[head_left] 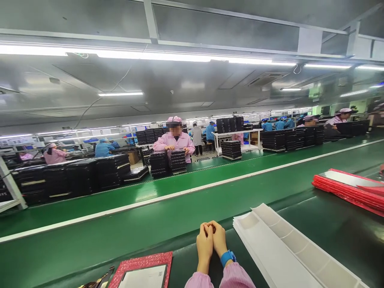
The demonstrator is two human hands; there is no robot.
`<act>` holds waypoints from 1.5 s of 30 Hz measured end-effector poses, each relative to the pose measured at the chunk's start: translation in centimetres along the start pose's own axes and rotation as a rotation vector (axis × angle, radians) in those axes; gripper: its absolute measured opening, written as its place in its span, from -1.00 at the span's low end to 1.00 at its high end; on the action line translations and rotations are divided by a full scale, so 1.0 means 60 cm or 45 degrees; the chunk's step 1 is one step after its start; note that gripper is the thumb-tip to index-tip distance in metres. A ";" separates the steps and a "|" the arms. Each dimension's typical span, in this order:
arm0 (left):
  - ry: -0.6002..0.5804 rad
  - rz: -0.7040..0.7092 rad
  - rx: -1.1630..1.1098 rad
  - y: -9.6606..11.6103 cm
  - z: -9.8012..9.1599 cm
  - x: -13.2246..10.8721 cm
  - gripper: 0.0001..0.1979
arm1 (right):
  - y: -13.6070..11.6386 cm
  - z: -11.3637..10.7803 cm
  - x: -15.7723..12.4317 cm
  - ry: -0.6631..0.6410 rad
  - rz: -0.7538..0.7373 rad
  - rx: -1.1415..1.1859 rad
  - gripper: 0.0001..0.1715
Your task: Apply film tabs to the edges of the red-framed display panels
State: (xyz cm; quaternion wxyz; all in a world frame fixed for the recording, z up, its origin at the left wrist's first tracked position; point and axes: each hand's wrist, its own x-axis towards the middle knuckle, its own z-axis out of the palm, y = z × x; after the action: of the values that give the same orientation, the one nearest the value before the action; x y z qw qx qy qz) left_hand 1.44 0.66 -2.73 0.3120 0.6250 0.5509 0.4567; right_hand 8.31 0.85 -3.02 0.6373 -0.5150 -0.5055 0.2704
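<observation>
My left hand and my right hand are clasped together, fingers interlaced, resting on the dark green belt. A blue band circles my right wrist, and pink sleeves cover both forearms. To the right of my hands lies a stack of white creased card sheets. Nearer my left hand, at the bottom edge, sits a red patterned folder with a white panel. Neither hand touches these. Farther right lies a pile of red sheets.
A white-edged green conveyor runs across the view. Beyond it, a co-worker in pink rests both hands on stacks of black boxes. More black stacks line the far bench, and several workers stand beyond.
</observation>
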 end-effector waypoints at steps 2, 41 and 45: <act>0.007 0.003 -0.004 -0.002 0.001 0.000 -0.74 | -0.001 0.000 0.000 -0.007 0.003 -0.006 -0.61; 0.031 0.022 -0.084 0.010 -0.003 -0.010 -0.80 | -0.015 -0.007 -0.004 -0.070 0.060 -0.043 -0.52; 0.034 0.016 -0.093 0.009 -0.002 -0.009 -0.81 | -0.014 -0.006 -0.004 -0.070 0.054 -0.045 -0.57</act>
State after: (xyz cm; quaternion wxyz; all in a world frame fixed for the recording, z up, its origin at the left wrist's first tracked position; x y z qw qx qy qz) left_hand 1.53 0.03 -2.33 0.3245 0.6105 0.5341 0.4865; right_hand 8.41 0.24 -2.34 0.6080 -0.5291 -0.5167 0.2889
